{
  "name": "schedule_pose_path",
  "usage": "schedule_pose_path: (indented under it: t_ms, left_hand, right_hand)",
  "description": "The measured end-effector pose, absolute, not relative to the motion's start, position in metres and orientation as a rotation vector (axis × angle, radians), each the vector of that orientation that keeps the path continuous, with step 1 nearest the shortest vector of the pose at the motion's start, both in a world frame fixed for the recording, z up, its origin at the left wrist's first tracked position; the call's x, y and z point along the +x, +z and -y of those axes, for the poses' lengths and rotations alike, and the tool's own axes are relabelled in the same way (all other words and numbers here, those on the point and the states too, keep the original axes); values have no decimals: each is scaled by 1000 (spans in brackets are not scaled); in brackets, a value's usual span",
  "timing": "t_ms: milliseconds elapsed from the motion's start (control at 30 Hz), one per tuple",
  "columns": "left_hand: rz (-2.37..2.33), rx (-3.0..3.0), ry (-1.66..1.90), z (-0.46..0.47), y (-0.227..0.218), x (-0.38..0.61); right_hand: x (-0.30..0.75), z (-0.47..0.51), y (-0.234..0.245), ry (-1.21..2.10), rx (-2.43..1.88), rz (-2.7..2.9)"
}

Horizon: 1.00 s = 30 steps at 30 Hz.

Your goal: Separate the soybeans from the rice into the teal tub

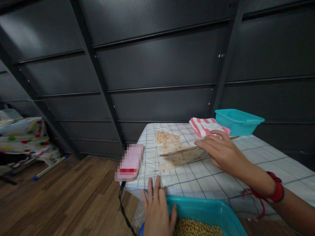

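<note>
My right hand [219,149] has its fingers closed over the top of a thin, flat board [183,152], tilted on its long edge on the checked cloth. Small yellow kernels or beans [167,139] lie in a patch of pale crumbs behind the board, with more crumbs in front. At the near table edge, my left hand [157,209] lies over the left corner of a teal basin [197,203], fingers stretched and apart, thumb over the inside. Round greenish-yellow beans [197,227] fill the visible bottom of the basin.
A folded pink-and-white striped towel [206,126] and a second teal basin [237,121] stand at the back of the table [261,157]. A pink phone-like object [130,162], partly blurred, is at the left edge, a black strap [121,196] hanging below. A dark panelled wall [159,65] rises behind.
</note>
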State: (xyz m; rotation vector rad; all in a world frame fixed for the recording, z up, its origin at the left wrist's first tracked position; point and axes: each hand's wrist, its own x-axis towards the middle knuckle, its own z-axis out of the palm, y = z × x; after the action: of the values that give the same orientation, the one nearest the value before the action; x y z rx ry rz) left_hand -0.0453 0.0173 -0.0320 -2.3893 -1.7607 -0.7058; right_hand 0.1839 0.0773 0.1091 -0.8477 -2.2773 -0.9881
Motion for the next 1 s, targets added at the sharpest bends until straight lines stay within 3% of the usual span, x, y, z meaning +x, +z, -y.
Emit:
schedule_pose_path:
  t_ms: [1000]
  left_hand:
    - [1722, -2447, -666, -20, -36, -47]
  right_hand:
    - [207, -40, 89, -904, -915, 2361]
